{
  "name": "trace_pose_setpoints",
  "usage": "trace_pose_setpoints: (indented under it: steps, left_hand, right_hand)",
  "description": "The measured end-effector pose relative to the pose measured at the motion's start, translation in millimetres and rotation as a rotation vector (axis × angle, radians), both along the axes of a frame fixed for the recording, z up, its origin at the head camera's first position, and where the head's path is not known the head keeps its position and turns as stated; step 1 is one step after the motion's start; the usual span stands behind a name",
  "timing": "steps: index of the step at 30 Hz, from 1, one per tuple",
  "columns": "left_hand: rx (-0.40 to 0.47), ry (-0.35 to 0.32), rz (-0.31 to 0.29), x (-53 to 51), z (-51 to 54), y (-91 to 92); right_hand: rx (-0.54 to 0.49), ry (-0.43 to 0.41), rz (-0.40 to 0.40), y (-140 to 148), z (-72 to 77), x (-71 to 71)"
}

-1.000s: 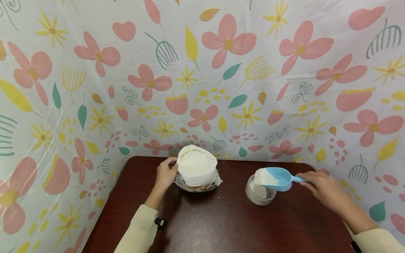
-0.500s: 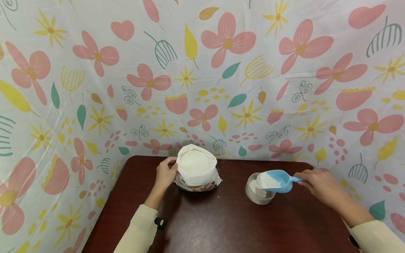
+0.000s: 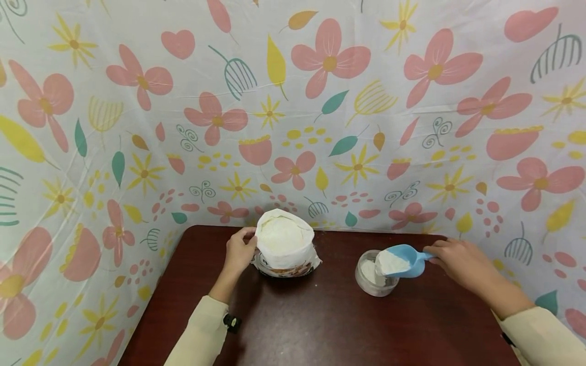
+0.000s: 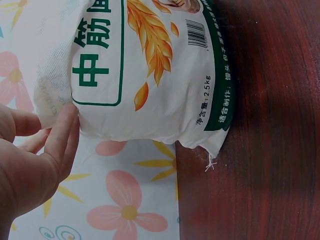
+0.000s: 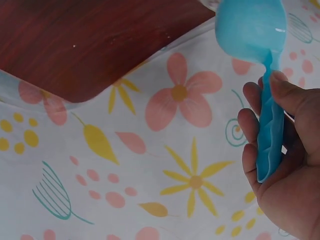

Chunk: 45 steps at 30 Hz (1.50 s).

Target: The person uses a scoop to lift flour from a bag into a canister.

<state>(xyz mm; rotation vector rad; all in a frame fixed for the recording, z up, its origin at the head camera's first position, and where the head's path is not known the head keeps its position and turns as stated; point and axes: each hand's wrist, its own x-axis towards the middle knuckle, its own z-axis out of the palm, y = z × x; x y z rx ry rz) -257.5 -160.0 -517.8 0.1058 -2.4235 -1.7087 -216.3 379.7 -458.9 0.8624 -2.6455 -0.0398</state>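
Note:
An open-topped white flour bag [image 3: 289,260], printed with wheat and green lettering in the left wrist view, stands near the table's back edge. White powder shows inside it. My left hand [image 3: 239,252] pinches the left side of its rim between thumb and fingers. With my right hand [image 3: 467,267] I grip the handle of a light blue scoop [image 3: 414,264], fingers wrapped round it in the right wrist view. The scoop carries a heap of white flour [image 3: 391,263] and is held over the right part of a clear round container [image 3: 374,291]. Flour also lies in that container.
The dark reddish-brown table [image 3: 316,325] has rounded back corners. A floral cloth [image 3: 293,117] hangs right behind it and along the left side. Small white specks dot the tabletop between bag and container.
My right hand has drawn the scoop slightly to the right, uncovering more of the container. The flour on the scoop has shifted and looks more heaped. My left hand and the bag stay put.

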Motion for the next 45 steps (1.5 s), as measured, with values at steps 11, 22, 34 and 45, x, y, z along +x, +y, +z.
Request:
trace_pose_setpoints:
  steps: [11,22,34,45]
  left_hand:
    - [-0.015,-0.008,-0.003,-0.1,0.6,-1.1]
    - [-0.003,0.002,-0.005,-0.1,1.1,-1.8]
    - [-0.008,0.028,-0.001,-0.9,-2.2,-1.2]
    - [-0.02,0.036,-0.004,-0.3,-2.9,-1.1]
  right_hand:
    - [0.08,-0.08,-0.056,-9,5.5,-1.9]
    - [0.158,-0.05,-0.059,-21,9.3,-6.8]
    - [0.241,-0.003,-0.051,-29,13.1,-10.5]
    - [0.283,0.048,-0.034,-33,9.1,-15.7]
